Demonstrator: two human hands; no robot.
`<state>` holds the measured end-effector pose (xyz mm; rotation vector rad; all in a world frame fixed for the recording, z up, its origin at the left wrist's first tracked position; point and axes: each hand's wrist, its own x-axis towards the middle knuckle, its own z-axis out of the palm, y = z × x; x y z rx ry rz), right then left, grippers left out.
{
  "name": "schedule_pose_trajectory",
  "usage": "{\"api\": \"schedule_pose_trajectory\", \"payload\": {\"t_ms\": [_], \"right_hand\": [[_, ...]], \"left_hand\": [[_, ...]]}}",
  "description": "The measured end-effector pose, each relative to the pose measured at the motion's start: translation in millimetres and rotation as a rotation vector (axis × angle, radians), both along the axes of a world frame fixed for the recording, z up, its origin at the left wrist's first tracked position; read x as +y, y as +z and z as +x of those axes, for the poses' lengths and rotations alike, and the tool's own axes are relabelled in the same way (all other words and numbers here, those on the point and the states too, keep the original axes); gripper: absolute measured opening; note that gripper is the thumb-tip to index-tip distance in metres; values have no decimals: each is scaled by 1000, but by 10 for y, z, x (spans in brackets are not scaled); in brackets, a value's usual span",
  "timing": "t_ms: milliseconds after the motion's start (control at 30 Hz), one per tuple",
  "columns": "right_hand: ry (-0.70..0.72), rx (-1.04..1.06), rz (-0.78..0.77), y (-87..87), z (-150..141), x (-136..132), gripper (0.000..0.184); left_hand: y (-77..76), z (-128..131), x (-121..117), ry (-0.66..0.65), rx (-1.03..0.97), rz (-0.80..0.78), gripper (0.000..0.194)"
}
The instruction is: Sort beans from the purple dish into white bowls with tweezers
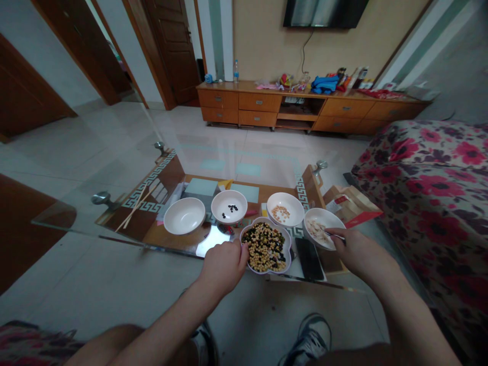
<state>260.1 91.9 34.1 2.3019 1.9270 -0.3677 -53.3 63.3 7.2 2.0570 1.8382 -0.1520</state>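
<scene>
My left hand [226,264] is closed on the left rim of a flower-shaped bowl [288,252], thumb at the edge. Mixed beans [265,244], pale yellow, black and green, fill that bowl. Pinched in my right hand [356,254] is a thin dark utensil [335,235], its exact kind unclear. Its tip reaches into the rightmost white bowl [337,219], which contains pale flat pieces [317,231]. Another white bowl [299,213] has a few yellow beans, and one to the left [218,202] has several black beans. The leftmost white bowl [185,216] shows only its bare inside.
The bowls stand on a glass table [87,218] with metal knobs. Chopsticks [133,208] lie at left, a black phone [309,259] at right near the front edge. A paper bag [353,203] is beside the flowered sofa [450,203]. A TV cabinet [259,104] stands beyond.
</scene>
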Motion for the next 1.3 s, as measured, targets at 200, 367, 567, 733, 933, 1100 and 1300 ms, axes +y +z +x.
{"api": "schedule_pose_trajectory", "payload": {"t_ms": [200,367,567,733,933,1100,1300], "right_hand": [[33,19,-47,-33,25,4,48],[30,26,-18,-62,35,3,49],[-51,22,96,-8,-34,2,46],[-109,139,253,87,-151,13,34],[36,448,387,99,-344,-7,35],[152,541,307,78,-537,-48,29],[278,569,214,23,-644,-68,26]], "left_hand": [[3,2,5,5,-4,-10,55],[-6,6,8,13,-2,-10,54],[-8,3,1,8,6,-1,55],[-3,1,-2,6,7,13,53],[-11,4,0,1,4,25,54],[-20,2,2,1,6,25,54],[-14,2,7,5,6,21,54]]}}
